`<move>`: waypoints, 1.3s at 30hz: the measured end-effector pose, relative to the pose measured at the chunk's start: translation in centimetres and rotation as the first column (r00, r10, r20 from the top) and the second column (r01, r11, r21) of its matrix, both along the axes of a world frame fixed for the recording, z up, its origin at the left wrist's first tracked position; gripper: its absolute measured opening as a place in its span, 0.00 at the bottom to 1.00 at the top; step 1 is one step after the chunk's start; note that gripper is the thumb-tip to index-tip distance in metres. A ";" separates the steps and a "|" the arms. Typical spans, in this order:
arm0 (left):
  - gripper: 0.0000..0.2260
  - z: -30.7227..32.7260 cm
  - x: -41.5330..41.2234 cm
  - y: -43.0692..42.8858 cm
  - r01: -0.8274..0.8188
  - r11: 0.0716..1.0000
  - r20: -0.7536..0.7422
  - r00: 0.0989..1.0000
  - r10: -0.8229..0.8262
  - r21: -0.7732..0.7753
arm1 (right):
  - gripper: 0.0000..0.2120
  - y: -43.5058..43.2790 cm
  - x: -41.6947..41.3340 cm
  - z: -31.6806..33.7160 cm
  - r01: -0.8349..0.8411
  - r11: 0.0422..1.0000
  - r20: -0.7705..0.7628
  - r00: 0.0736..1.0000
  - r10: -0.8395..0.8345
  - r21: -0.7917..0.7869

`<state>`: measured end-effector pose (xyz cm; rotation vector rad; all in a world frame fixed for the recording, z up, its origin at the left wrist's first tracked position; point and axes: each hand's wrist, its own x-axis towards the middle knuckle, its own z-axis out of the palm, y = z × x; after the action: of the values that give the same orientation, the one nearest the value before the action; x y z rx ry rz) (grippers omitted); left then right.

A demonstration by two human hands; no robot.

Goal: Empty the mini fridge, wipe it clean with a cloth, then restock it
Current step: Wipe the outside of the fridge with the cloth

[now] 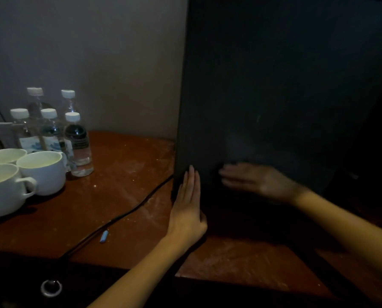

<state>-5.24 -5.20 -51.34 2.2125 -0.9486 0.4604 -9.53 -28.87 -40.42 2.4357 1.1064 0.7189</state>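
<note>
The black mini fridge (pixel 274 85) stands on the reddish wooden table (pixel 123 185) and fills the right half of the view; its dark front panel looks closed. My left hand (pixel 189 203) lies flat with straight fingers against the fridge's lower left corner. Flat and blurred, my right hand (pixel 254 181) is spread on the lower front of the fridge, fingers pointing left. Several clear water bottles (pixel 76 143) with white caps stand at the back left of the table. No cloth is in view.
Three white cups (pixel 41 172) sit in front of the bottles at the left edge. A black cable (pixel 119 216) runs across the table from the fridge's corner toward the front. A small blue object (pixel 104 236) lies beside it. A metal ring pull (pixel 51 288) is on the dark drawer front below.
</note>
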 end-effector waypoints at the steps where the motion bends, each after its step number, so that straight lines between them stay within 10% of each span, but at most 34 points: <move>1: 0.44 -0.1 0.1 -0.1 -0.015 1.000 0.005 1.000 0.015 0.014 | 0.19 0.4 -0.1 2.0 0.004 0.996 0.026 1.000 -0.006 0.095; 5: 0.43 -0.3 0.2 -0.1 -0.080 0.994 0.050 0.996 0.077 0.070 | 0.19 4.7 3.1 4.2 -0.006 0.893 0.286 0.948 -0.138 0.451; 14: 0.44 -0.6 0.4 -0.3 -0.145 0.983 0.056 0.989 0.140 0.113 | 0.19 -1.2 -0.5 -5.0 0.039 0.998 -0.174 0.984 -0.048 -0.057; 22: 0.42 -0.7 0.4 -0.3 -0.165 0.983 0.100 0.983 0.156 0.079 | 0.21 4.2 2.8 2.9 0.027 0.876 0.237 0.958 -0.160 0.481; 30: 0.37 -0.7 0.5 -1.1 -0.142 0.987 0.208 0.970 0.123 0.081 | 0.19 -3.0 -2.4 -6.2 0.099 0.995 -0.143 0.985 -0.099 -0.008; 39: 0.42 -0.8 1.5 -2.7 -0.186 0.977 0.167 0.972 0.166 0.108 | 0.25 0.4 0.0 2.2 0.089 0.803 0.260 0.920 -0.292 0.589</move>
<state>-3.72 -7.90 -52.12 2.4133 -0.8850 0.6841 -9.53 -28.52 -38.20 2.6796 0.5341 1.5116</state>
